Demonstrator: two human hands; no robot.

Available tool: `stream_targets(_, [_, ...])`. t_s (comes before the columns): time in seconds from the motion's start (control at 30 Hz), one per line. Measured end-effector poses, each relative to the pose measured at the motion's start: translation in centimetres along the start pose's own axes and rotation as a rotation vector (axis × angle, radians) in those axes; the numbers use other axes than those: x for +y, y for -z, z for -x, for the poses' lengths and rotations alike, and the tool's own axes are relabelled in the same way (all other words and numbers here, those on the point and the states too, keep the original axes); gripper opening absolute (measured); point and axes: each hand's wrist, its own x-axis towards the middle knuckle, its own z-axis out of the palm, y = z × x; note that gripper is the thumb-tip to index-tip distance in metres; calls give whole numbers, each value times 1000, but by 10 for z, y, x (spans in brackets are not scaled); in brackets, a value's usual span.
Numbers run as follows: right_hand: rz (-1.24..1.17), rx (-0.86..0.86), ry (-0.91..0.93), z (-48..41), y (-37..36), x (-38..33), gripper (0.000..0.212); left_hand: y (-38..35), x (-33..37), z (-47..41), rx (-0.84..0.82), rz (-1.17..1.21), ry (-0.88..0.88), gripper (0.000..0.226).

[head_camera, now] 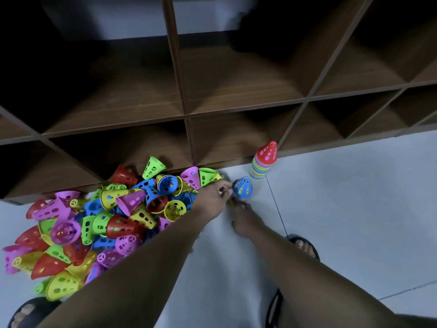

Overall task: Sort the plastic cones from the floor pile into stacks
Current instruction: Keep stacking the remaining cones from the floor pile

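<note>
Floor: pale tiles (pixel 331 221) ran up to a dark wooden cubby shelf (pixel 184 114), and you stood over them in black sandals (pixel 305 247).
Done: one mixed-colour stack (pixel 259 170), topped by a red cone (pixel 268 152), stood upright just in front of the shelf's bottom edge.
Cone being handled: a blue cone (pixel 242 188) sat point-up on the tiles between the pile and the stack, near the stack but apart from it.
Left hand: your left hand (pixel 211 197) reached to the blue cone's side with fingers curled by its rim; blur hid whether they pinched it.
Right hand: your right hand (pixel 244 220) lay low just below that cone, fingertips at its base; whether it gripped anything could not be told.
Left to do: the floor pile (pixel 94 223) of red, yellow, green, blue and pink cones lay jumbled against the shelf, far bigger than the stack, so you looked to have most of the sorting ahead.
</note>
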Motion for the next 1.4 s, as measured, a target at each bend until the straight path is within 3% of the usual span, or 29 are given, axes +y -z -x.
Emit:
stream_targets(0.23, [-44, 9, -12, -43, 45, 17, 92, 33, -39, -29, 110, -179, 21, 29])
stream_targets(0.37, [-26, -8, -53, -58, 50, 19, 86, 51, -63, -43, 156, -374, -4, 15])
stream_targets(0.53, [9, 45, -27, -67, 43, 3, 66, 64, -73, -52, 189, -400, 32, 30])
stream_targets(0.6, [-22, 117, 23, -70, 42, -12, 60, 65, -75, -54, 196, -446, 4, 27])
stream_targets(0.7, [-82, 209, 143, -74, 41, -35, 69, 66, -74, -53, 188, -508, -4, 7])
stream_targets(0.8, [-118, 220, 150, -81, 38, -49, 68, 65, -73, -51, 174, -543, 13, 31])
stream_targets(1.0, [-20, 367, 82, -79, 19, -42, 15, 69, -67, -31, 235, -376, 1, 25])
stream_targets(1.23, [-289, 269, 39, -50, 15, -46, 16, 73, -59, 28, 420, -76, 127, 15])
stream_targets(1.4, [-279, 225, 38, -43, 9, -51, 37, 71, -72, 73, 441, 48, 271, 18])
